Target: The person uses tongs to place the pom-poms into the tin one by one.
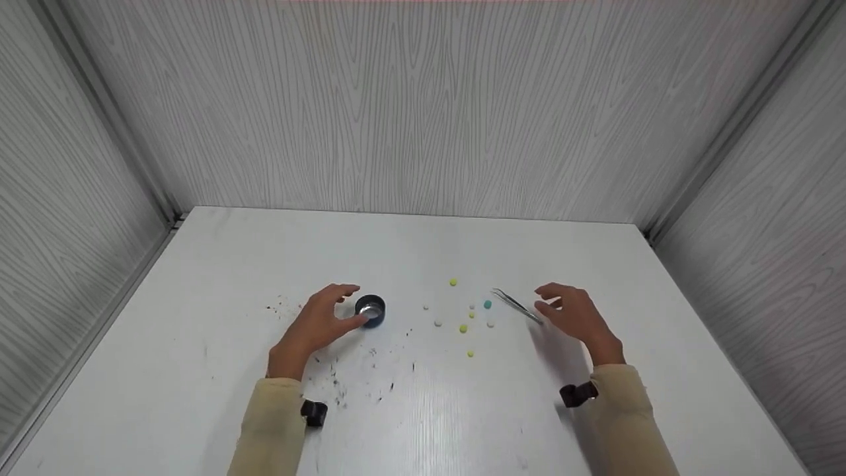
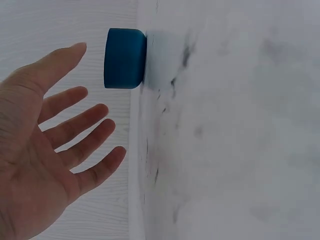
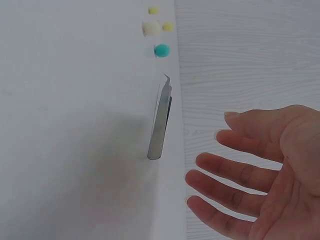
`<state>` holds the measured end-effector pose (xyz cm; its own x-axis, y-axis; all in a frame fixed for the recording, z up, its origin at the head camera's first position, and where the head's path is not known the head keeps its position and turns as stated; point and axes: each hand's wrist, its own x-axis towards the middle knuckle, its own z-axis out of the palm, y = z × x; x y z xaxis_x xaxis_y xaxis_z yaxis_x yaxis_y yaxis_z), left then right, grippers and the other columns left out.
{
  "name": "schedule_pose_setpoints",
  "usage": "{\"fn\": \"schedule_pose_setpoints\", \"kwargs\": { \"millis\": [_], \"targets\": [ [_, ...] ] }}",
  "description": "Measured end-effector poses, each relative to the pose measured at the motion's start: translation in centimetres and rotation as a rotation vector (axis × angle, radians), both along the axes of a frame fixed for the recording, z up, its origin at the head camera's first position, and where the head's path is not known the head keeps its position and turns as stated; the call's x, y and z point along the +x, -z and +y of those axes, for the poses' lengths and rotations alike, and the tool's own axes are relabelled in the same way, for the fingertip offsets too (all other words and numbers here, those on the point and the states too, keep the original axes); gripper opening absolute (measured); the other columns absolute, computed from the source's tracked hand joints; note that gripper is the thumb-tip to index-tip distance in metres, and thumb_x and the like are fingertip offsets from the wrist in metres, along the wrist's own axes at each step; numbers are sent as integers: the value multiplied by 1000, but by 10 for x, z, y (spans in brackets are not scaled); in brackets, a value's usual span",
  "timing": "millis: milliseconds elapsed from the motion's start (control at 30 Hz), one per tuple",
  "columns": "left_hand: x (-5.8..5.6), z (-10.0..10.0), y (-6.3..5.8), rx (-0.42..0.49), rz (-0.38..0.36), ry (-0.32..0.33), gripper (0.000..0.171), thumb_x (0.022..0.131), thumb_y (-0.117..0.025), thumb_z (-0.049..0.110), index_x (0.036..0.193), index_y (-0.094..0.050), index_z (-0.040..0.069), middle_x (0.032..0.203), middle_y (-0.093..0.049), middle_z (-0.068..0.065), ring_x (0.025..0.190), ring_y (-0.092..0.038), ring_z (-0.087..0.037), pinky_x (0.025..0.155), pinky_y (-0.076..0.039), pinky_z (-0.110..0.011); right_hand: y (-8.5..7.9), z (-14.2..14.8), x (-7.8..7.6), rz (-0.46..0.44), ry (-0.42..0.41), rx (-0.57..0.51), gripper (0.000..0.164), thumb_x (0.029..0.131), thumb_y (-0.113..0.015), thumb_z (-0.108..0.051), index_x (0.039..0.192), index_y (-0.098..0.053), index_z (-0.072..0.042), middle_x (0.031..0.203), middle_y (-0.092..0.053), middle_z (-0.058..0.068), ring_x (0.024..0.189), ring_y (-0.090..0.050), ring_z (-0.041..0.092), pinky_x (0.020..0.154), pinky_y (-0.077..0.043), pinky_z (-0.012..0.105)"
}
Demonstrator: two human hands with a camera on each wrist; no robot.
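A small round blue cup (image 1: 370, 311) with a dark rim and a shiny inside stands on the white table. My left hand (image 1: 318, 322) is beside it, fingers spread and holding nothing; in the left wrist view the cup (image 2: 125, 58) is apart from the fingertips. Metal tweezers (image 1: 517, 306) with bent tips lie on the table to the right. Over their near end hovers my right hand (image 1: 574, 314), its fingers relaxed and nothing in them; the right wrist view has the tweezers (image 3: 160, 120) apart from this hand.
Several small yellow and white balls and one turquoise ball (image 1: 488, 304) lie between the cup and the tweezers. Dark specks (image 1: 337, 383) dot the table in front of the cup. Grey wood-grain panels (image 1: 410, 112) wall the table at the back and sides.
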<state>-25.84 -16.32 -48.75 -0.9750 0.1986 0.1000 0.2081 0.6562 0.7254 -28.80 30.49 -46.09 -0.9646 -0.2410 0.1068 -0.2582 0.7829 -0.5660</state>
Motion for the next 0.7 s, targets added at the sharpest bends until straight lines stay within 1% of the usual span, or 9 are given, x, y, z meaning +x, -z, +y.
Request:
{"fn": "schedule_pose_setpoints", "kwargs": {
  "millis": [100,333,467,700],
  "targets": [
    [-1,3,2,26,-12,2,62,93,-78,24,147,-54,5,144,-59,-20,133,-57,-39,111,-48,-57,1,-4,-2,-10,12,-4,34,101,-65,-13,130,-66,5,127,-68,28,111,-70,45,94,-58,57],
    [-2,6,3,76,-54,4,65,92,-78,19,149,-51,2,144,-57,-22,134,-56,-41,110,-49,-56,4,-13,-7,-35,26,-8,35,98,-68,-8,130,-66,5,127,-68,29,111,-70,45,93,-59,55],
    [-3,8,5,86,-66,-2,64,92,-79,19,148,-52,2,144,-57,-21,133,-57,-41,109,-50,-55,6,-19,-11,-51,50,-5,34,96,-68,-6,129,-67,4,126,-69,28,111,-70,44,92,-60,53],
    [-2,12,4,101,-92,9,63,93,-78,17,148,-52,2,145,-57,-20,134,-56,-41,111,-49,-56,9,-25,-14,-76,84,16,34,96,-67,-5,130,-67,2,126,-69,26,113,-68,42,95,-58,54]
  ]
}}
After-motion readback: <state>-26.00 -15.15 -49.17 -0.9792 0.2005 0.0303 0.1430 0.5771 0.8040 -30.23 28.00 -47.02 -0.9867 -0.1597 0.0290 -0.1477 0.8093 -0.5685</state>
